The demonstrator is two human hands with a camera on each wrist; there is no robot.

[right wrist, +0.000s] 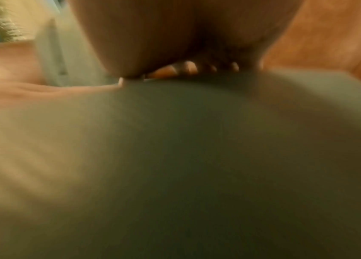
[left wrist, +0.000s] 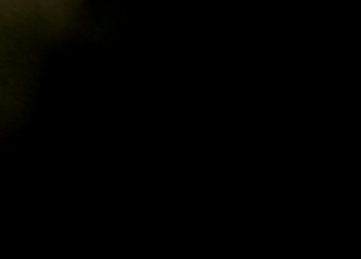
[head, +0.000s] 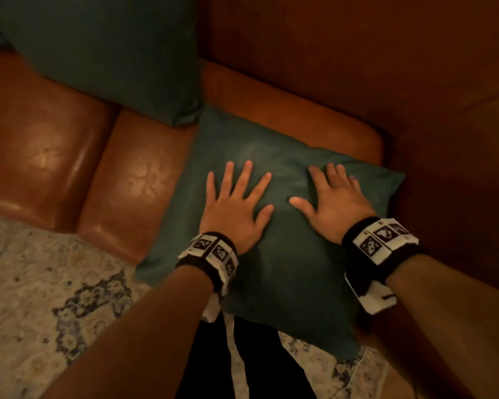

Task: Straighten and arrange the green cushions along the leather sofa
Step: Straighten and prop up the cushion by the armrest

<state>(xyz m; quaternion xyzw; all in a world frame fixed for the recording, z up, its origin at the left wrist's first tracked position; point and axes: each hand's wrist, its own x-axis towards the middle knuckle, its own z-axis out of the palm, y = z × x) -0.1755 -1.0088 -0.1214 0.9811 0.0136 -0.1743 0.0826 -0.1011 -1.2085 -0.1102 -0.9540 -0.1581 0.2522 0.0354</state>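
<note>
A dark green cushion (head: 274, 263) lies flat on the seat of the brown leather sofa (head: 133, 182), its near corner hanging over the front edge. My left hand (head: 236, 203) presses on its middle with fingers spread straight. My right hand (head: 334, 197) lies flat beside it, toward the cushion's right corner. A second green cushion (head: 113, 53) leans against the sofa back at the upper left. The right wrist view shows the green cushion (right wrist: 175, 166) close up and blurred under my right hand (right wrist: 186, 43). The left wrist view is dark.
The sofa's backrest and armrest (head: 458, 139) close off the right side. A pale patterned rug (head: 41, 298) covers the floor in front of the sofa. Bare leather seat (head: 41, 151) extends to the left.
</note>
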